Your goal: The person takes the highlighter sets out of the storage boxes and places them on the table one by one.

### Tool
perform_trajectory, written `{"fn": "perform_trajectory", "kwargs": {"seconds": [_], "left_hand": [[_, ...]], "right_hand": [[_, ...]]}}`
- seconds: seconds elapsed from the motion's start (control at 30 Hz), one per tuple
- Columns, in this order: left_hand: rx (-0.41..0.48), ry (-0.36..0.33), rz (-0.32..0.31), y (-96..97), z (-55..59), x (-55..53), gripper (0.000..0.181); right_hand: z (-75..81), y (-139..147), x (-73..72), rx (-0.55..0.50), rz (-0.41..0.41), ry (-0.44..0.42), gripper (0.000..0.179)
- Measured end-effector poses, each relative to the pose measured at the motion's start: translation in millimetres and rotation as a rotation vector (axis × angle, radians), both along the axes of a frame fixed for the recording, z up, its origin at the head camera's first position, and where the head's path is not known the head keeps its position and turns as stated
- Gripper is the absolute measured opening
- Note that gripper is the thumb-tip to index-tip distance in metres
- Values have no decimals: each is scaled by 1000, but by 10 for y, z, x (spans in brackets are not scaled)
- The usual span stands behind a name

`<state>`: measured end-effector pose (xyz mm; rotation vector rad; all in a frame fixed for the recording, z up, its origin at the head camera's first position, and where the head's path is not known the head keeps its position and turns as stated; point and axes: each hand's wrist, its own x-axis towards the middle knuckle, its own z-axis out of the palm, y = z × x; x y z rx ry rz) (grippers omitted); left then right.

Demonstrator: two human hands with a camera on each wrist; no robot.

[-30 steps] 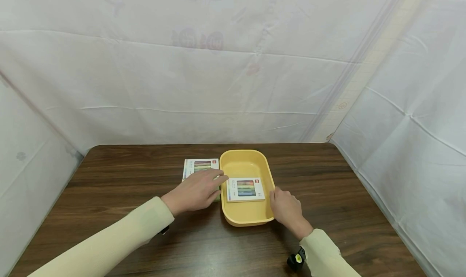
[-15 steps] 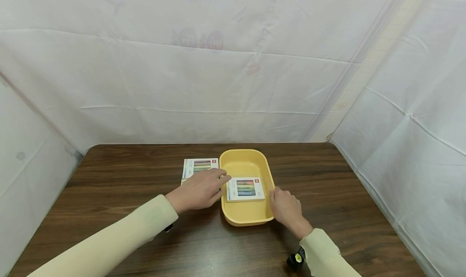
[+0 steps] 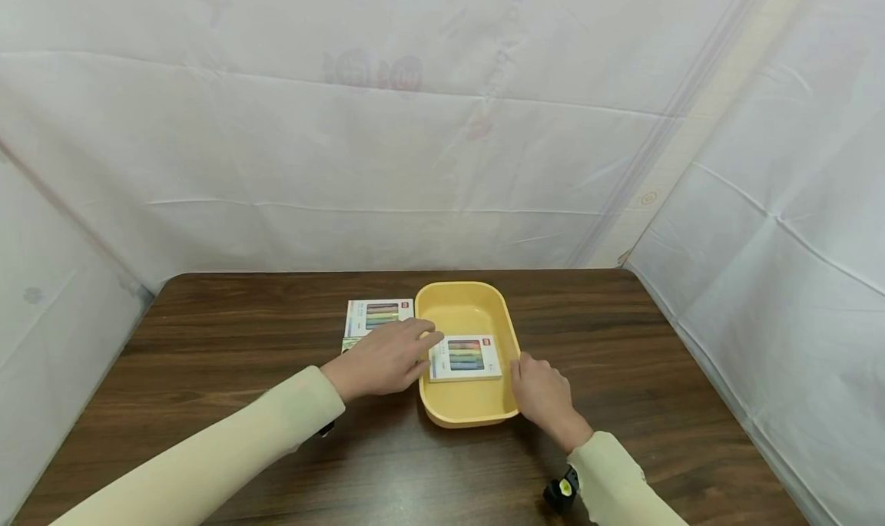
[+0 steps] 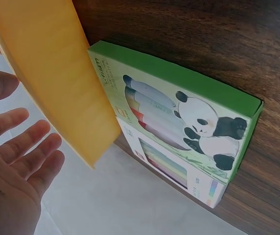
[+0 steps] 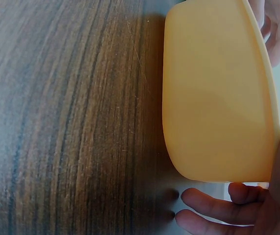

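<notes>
A yellow plastic bin [image 3: 462,311] stands on the table with a white box of coloured pens [image 3: 466,355] lying flat inside. My right hand [image 3: 544,394] grips the bin's right rim near the front corner; in the right wrist view its fingers [image 5: 218,208] lie outside the wall. My left hand [image 3: 389,357] hovers at the left rim, fingertips over the white box's edge; the left wrist view shows its fingers [image 4: 34,142] loosely spread and holding nothing. Left of the bin lie a green panda pen box [image 4: 203,122] and another white pen box [image 3: 358,317], partly hidden by my left hand.
The dark wooden table [image 3: 263,334] runs back to a white cloth backdrop [image 3: 290,165]. More white cloth [image 3: 788,265] hangs along the right side. A black wrist device [image 3: 560,491] sits at my right sleeve.
My left hand has shifted slightly to the right, further over the bin's left rim. The right hand, bin and boxes stay in place.
</notes>
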<state>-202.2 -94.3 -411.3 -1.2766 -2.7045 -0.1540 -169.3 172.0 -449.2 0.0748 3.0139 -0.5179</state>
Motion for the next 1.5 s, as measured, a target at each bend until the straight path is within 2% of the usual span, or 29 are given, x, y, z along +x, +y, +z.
{"fn": "perform_trajectory", "kwargs": {"seconds": [0.33, 0.7, 1.07, 1.3, 1.5], "left_hand": [[15, 19, -25, 45, -41, -26, 38], [-16, -54, 6, 105, -34, -32, 40], [-10, -86, 2, 156, -53, -48, 43], [-3, -54, -20, 202, -90, -69, 39], [-12, -54, -24, 242, -100, -90, 40]], "right_hand": [[-7, 3, -9, 3, -2, 7, 36], [0, 2, -6, -3, -4, 0, 37], [-2, 0, -6, 1, 0, 4, 37], [-4, 3, -5, 3, -2, 5, 37], [0, -2, -6, 3, -4, 2, 37]]}}
